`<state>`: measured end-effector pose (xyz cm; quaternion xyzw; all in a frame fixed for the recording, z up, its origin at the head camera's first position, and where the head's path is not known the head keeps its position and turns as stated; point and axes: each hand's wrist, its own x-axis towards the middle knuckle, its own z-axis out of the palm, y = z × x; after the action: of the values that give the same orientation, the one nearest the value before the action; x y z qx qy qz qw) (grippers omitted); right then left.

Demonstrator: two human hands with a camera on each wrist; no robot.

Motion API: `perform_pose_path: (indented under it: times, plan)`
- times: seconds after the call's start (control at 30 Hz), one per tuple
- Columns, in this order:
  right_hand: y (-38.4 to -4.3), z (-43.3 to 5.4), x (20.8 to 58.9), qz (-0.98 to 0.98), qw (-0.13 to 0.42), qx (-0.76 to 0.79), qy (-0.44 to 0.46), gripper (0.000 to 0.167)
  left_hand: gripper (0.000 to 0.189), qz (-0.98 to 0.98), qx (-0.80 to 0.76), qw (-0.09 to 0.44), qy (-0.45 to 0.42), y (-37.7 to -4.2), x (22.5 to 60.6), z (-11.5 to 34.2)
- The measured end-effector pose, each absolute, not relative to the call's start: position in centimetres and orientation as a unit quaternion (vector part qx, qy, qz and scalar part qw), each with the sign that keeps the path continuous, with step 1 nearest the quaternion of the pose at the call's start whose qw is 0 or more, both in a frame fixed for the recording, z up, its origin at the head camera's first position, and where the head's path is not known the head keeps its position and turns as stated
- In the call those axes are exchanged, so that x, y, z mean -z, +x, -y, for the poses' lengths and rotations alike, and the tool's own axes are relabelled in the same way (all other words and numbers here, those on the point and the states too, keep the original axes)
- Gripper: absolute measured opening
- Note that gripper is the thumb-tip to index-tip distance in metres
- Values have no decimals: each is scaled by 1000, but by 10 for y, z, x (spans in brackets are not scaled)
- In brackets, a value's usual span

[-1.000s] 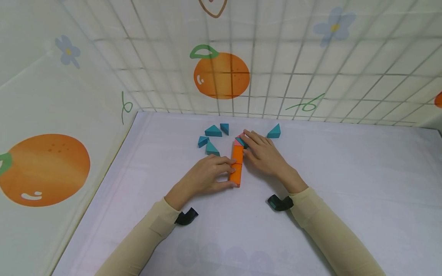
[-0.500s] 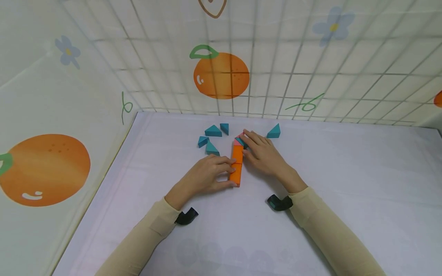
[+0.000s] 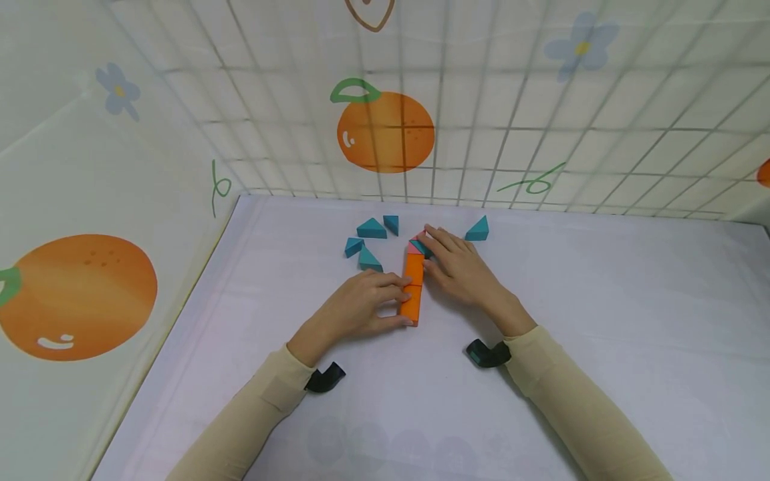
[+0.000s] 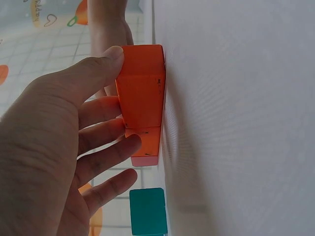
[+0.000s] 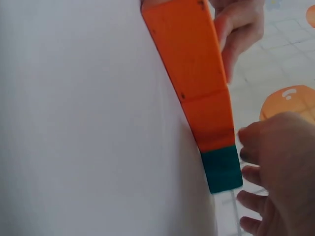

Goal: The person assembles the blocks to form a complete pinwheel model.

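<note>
Two orange blocks lie end to end in a row on the white table. At their far end come small pink and teal pieces, partly covered by fingers; the teal block shows its side in the right wrist view. My left hand touches the orange row from the left, thumb at the near block's end and loosely extended fingers along its side and top. From the right, my right hand rests its relaxed fingers over the teal and pink pieces, its thumb beside the far orange block.
Several loose teal triangular blocks lie left of the row's far end. Another teal triangular block sits beyond the right hand. A printed curtain over a wire grid rises behind the table.
</note>
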<state>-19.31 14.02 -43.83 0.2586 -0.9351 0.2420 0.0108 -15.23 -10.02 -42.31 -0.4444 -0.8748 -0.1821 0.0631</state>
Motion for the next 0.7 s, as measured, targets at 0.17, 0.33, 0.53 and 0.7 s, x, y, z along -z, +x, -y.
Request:
perform_pose_path:
  times: [0.17, 0.33, 0.53, 0.7]
  plan:
    - [-200, -159, 430, 938, 34, -248, 238, 53, 37, 873, 183, 62, -449, -152, 421, 101]
    - [-206, -187, 422, 944, 50, -257, 200, 54, 36, 875, 178, 55, -446, -151, 420, 100]
    - [-206, -210, 413, 947, 2, -268, 177, 55, 36, 878, 179, 54, -441, -151, 420, 100]
    - [-205, -219, 408, 947, -41, -265, 178, 52, 37, 878, 179, 54, -441, -150, 421, 101]
